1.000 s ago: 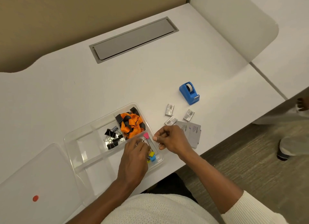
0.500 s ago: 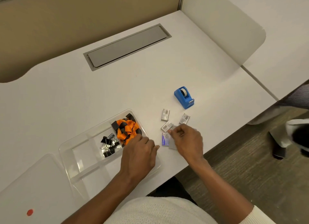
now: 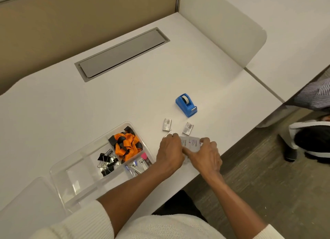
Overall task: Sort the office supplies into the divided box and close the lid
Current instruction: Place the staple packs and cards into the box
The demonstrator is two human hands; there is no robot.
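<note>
hands are meeting over the small flat packets [image 3: 192,143] lying on the desk [image 3: 125,103] just right of the divided box [image 3: 59,174]. the left hand [image 3: 170,154] is lying fingers-down over the packets' left edge, with the corner of a small staple box [image 3: 168,133] showing at its fingertips; whether it is pinching that box cannot be told. the right hand [image 3: 208,155] is pinching the right edge of the packets between thumb and fingers.

the step in hand appears to be gathering the packets into one stack for transfer. doing it well is calling for squaring the edges between both hands before lifting, since thin packets are likely to fan apart or slip.

the box is standing open, its clear lid [image 3: 26,212] lying flat at its near left. the orange and black lanyard [image 3: 126,146] is filling the far right compartment, the binder clips [image 3: 107,162] are sitting in the one left of it, and small staplers with a pink item [image 3: 141,163] are occupying the near right one. the left compartments appear free, so the stack is probably going there.

two further staple boxes [image 3: 167,125] [image 3: 188,128] and the blue tape dispenser [image 3: 186,105] are waiting on the desk beyond the hands.
</note>
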